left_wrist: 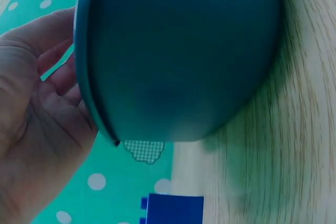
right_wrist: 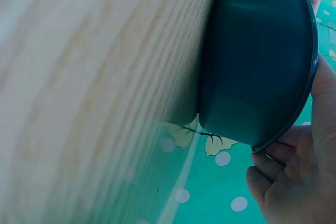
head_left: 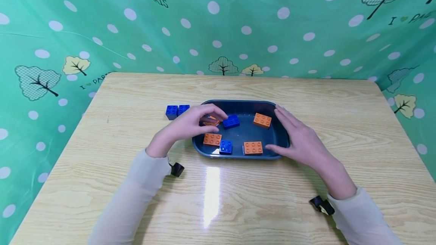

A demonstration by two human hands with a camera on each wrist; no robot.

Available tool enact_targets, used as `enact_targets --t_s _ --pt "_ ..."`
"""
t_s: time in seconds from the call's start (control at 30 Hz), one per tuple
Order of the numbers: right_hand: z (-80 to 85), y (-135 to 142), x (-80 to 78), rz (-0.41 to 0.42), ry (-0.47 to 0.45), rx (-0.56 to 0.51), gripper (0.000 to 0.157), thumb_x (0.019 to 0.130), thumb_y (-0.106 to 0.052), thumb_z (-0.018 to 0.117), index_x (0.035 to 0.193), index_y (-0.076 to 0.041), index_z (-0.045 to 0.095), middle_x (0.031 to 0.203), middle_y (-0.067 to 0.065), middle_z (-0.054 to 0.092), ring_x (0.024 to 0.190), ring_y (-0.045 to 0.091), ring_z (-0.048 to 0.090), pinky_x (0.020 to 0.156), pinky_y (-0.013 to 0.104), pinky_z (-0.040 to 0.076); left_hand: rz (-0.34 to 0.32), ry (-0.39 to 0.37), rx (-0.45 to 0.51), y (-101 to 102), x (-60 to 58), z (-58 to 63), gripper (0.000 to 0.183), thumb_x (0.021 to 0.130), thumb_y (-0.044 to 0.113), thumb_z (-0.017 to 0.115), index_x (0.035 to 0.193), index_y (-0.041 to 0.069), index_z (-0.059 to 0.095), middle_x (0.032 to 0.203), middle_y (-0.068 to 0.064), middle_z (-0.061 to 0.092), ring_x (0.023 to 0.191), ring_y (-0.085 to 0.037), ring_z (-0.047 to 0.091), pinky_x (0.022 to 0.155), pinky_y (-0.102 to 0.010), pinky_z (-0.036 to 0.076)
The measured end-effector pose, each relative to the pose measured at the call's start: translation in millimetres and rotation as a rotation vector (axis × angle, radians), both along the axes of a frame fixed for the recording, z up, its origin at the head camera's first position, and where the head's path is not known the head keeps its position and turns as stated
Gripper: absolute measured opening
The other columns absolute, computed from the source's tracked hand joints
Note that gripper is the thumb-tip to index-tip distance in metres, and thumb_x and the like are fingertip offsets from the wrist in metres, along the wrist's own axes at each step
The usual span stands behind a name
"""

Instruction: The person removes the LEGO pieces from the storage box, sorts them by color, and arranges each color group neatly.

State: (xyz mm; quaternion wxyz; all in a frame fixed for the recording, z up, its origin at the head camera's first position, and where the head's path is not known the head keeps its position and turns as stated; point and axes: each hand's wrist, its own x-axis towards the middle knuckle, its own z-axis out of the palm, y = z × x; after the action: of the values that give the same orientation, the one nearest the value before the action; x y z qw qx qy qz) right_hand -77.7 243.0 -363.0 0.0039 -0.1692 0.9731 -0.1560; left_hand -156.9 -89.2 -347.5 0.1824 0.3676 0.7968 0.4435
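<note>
A dark blue oval tub (head_left: 245, 157) stands on the table with several orange bricks (head_left: 262, 120) and two blue bricks (head_left: 231, 121) inside. My left hand (head_left: 194, 122) reaches over the tub's left end, fingers bent loosely and thumb apart. Beneath its fingers lies a partly hidden orange brick (head_left: 215, 121); no grip on it shows. At the tub's right end, my right hand (head_left: 303, 139) rests against the rim, fingers extended and thumb spread over the near side. In the right wrist view its fingers (right_wrist: 273, 169) meet the rim from outside.
Two blue toy bricks (head_left: 172, 112) sit on the wooden table (head_left: 119, 131) left of the tub, one partly behind my left hand. A green dotted cloth (head_left: 231, 18) hangs behind the table. Small black devices (head_left: 177, 169) show at both wrists.
</note>
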Motion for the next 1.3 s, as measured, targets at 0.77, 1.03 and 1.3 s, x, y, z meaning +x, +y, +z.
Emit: enact_targets --t_s 0.77,1.03,1.3 --pt "1.1 -0.3 -0.4 -0.007 -0.013 0.005 0.107 0.082 -0.059 0.074 0.16 -0.011 0.02 0.167 0.011 0.022 0.147 0.04 0.032 0.11 0.061 0.042 -0.249 -0.117 -0.305 23.7 -2.1 1.1 0.038 0.097 -0.002 0.058 0.131 0.016 0.061 0.135 -0.004 0.06 0.116 -0.016 0.064 0.094 -0.027 0.057" --pt "0.6 -0.2 -0.3 -0.006 -0.011 -0.004 0.107 0.081 -0.057 0.075 0.16 -0.011 0.02 0.167 0.011 0.021 0.148 0.04 0.032 0.11 0.061 0.042 -0.298 -0.14 -0.351 26.8 -1.8 1.0 0.035 0.097 0.001 0.06 0.128 0.015 0.065 0.134 -0.002 0.061 0.115 -0.014 0.064 0.097 -0.027 0.055" --pt "0.7 -0.4 -0.2 -0.007 -0.011 0.0 0.106 0.081 -0.056 0.076 0.16 -0.01 0.021 0.167 0.011 0.021 0.147 0.041 0.033 0.11 0.062 0.042 -0.307 -0.14 -0.335 28.9 -1.5 1.4 0.032 0.095 0.004 0.065 0.126 0.012 0.067 0.131 -0.003 0.065 0.113 -0.014 0.066 0.097 -0.025 0.056"
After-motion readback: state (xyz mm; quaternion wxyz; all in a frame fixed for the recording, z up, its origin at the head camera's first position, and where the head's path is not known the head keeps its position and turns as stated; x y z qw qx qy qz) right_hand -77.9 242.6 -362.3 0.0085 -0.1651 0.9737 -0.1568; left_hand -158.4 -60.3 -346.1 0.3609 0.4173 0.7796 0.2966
